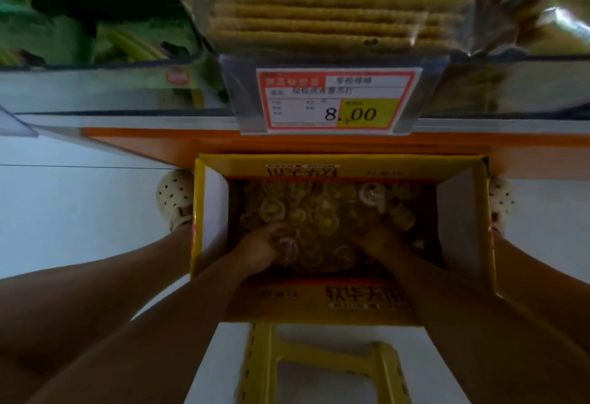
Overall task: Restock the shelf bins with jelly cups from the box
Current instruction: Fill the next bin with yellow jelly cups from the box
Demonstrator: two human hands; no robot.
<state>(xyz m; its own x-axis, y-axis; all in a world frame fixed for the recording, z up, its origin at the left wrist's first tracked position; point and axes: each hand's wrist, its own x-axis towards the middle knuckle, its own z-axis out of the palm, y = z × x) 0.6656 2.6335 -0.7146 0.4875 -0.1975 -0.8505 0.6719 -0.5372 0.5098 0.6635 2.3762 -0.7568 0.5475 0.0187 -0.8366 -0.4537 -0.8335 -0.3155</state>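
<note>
Loose jelly cups point(322, 212) fill the open yellow box point(463, 199) on the floor; left hand point(260, 252) curls round a few at near-left, right hand point(378, 239) fingers buried, cannot tell; cups likely light, slick, crushable, so scoop handfuls from beneath.

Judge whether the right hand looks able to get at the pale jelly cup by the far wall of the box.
Probably yes. The right hand is inside the open box, among the jelly cups, and the pale jelly cup lies uncovered on top just beyond it.
</note>
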